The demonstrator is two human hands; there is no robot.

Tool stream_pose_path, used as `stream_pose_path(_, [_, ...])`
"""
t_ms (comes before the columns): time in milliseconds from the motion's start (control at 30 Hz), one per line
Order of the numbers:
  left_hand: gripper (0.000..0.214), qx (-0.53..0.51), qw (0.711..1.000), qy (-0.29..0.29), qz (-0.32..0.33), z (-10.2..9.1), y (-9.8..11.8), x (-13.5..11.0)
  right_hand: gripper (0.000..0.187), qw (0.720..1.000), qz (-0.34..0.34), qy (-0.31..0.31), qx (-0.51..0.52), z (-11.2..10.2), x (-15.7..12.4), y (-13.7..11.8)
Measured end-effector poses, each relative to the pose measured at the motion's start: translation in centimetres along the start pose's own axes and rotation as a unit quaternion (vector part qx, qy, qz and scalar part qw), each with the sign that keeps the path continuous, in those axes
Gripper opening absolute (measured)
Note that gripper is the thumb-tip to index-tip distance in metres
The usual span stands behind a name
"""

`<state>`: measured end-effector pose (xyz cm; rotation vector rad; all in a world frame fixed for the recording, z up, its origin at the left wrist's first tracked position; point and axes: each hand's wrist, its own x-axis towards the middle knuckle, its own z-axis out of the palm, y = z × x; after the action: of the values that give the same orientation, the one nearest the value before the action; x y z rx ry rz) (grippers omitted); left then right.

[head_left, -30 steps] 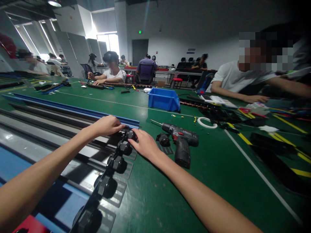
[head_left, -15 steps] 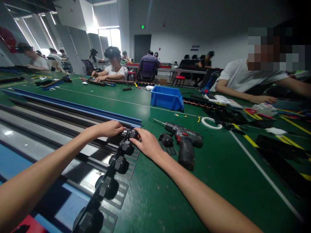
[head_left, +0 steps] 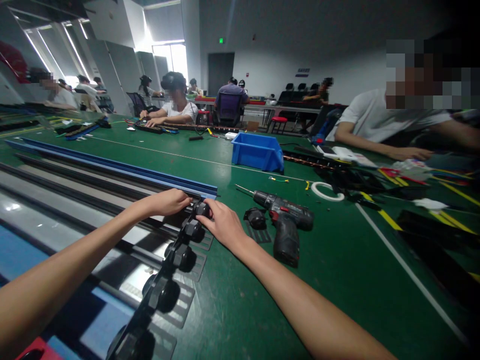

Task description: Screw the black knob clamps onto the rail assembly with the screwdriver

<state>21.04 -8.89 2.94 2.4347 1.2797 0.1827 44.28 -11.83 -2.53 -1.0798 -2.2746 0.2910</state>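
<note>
A black bar with several round black wheels runs from the lower left up toward the middle of the green table. My left hand has its fingers curled over the far end of that bar, beside a blue rail. My right hand pinches the topmost wheel piece from the right. A single loose black wheel lies on a slotted plate just right of my right hand.
A cordless drill lies right of my hands. A blue bin stands further back, a white ring to its right. Long grey and black rails fill the left. Other people sit around the table, one close at the right.
Both hands have stayed on the far end of the wheel bar. The view has shifted slightly; nothing was let go or picked up.
</note>
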Motion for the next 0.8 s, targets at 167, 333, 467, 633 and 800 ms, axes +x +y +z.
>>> stream_pose_path(167, [0.041, 0.016, 1.0, -0.002, 0.002, 0.1, -0.1, 0.1, 0.043, 1.0, -0.011, 0.008, 0.003, 0.2, 0.1, 0.2])
stream_pose_path(333, [0.041, 0.022, 1.0, 0.003, -0.018, -0.2, 0.5, -0.1, 0.044, 1.0, -0.014, 0.01, 0.004, 0.1, 0.0, 0.1])
stream_pose_path(467, [0.048, 0.059, 0.997, 0.033, -0.043, -1.0, 1.0, -0.6, 0.043, 1.0, -0.011, -0.007, 0.001, -0.7, -0.1, -0.6])
stream_pose_path(633, [0.046, 0.087, 0.983, 0.16, -0.001, -2.0, 1.6, -1.1, 0.031, 0.996, 0.052, -0.059, -0.044, -5.8, 0.6, -1.6])
stream_pose_path(800, [0.037, 0.118, 0.96, 0.253, 0.034, -1.6, 0.3, -0.6, 0.037, 0.952, 0.189, -0.119, -0.212, -12.6, 0.5, -0.5])
